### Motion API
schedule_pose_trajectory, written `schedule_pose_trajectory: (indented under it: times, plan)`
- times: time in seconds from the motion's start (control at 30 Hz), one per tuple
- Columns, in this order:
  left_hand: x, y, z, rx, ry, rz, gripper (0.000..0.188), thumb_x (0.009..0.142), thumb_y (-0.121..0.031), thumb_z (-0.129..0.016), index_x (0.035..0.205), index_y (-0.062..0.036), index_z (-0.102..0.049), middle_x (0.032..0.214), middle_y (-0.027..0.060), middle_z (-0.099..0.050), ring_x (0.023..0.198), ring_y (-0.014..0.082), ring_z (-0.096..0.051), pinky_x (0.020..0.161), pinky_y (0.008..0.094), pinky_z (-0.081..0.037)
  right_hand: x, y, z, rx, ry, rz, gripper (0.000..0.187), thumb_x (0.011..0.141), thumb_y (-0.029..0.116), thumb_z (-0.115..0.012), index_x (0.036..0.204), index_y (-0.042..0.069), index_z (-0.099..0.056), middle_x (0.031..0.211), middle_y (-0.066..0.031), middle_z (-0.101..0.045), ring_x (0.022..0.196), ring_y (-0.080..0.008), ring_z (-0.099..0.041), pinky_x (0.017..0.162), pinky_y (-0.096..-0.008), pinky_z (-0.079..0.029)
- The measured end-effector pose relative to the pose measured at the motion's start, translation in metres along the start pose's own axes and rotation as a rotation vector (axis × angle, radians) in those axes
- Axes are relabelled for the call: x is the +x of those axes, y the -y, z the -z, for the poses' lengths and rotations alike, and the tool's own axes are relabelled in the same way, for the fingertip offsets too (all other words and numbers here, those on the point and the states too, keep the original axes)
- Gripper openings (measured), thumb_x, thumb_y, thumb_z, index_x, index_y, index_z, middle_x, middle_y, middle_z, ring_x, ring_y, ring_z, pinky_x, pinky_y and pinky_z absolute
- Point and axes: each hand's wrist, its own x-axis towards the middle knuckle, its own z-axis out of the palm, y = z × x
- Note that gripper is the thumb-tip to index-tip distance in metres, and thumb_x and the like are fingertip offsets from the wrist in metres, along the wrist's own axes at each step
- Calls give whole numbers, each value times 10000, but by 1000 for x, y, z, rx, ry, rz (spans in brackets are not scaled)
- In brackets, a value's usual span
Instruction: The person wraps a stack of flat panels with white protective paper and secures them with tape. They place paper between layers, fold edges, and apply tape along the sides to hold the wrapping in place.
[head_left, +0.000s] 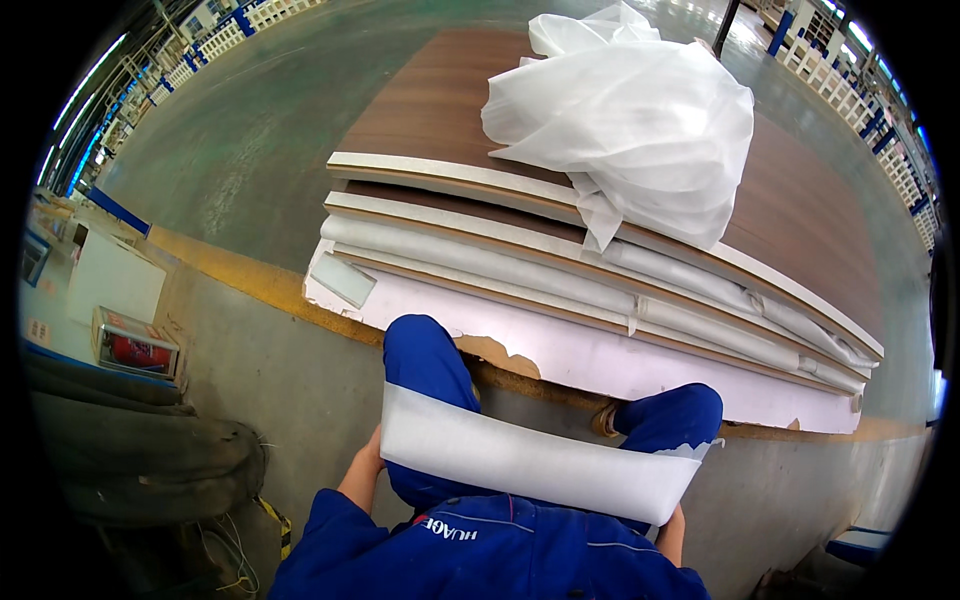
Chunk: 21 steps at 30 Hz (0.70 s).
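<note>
A strip of thin white foam sheet [530, 455] stretches across my lap, over my blue-clad thighs. At its left end my left hand [375, 448] grips the edge, with the fingers mostly hidden behind it. My right hand [676, 522] holds the opposite end, its fingers also out of sight. The strip's upper right corner is ragged. In front of my knees lies a stack of brown wood-look panels [420, 105] with white edges [450, 178]. Rolled or folded white foam [480, 262] sits between the layers. A large crumpled heap of translucent white foam sheeting [640, 120] rests on top.
Beneath the stack is a pale base board [560, 365] with torn brown cardboard [497, 355]. A yellow floor line [235, 270] runs alongside. On the left stand a case with a red item [138, 350] and a dark bulky bundle [170, 465]. White fences [830, 85] are in the distance.
</note>
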Motion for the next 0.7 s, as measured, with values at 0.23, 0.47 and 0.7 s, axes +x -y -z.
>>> schedule_pose_trajectory:
  times: [0.23, 0.47, 0.7]
  plan:
    - [-68, -59, -4, 39, -60, -228, 335, 882, -75, -560, 1215, -33, -563, 1104, 96, -645, 932, 229, -652, 812, 378, -546, 14, 42, -48, 66, -91, 331, 223, 897, 52, -525, 1095, -20, -598, 1006, -112, -646, 851, -187, -624, 785, -314, -520]
    - [-47, -221, 31, 196, -283, -955, 498, 857, -36, -624, 1321, -5, -449, 1223, 98, -566, 1081, 184, -559, 930, 321, -462, 29, 166, -68, -800, -495, 1159, 327, 948, 53, -448, 1252, -24, -539, 1222, -142, -582, 1094, -202, -555, 974, -322, -411]
    - [39, -469, 47, -113, -132, -1356, 350, 898, -74, -599, 1236, -26, -522, 1134, 71, -606, 985, 158, -588, 858, 292, -485, 24, 220, -328, -588, -387, 1580, 346, 982, 82, -416, 1300, -14, -510, 1313, -95, -543, 1166, -168, -508, 997, -282, -370]
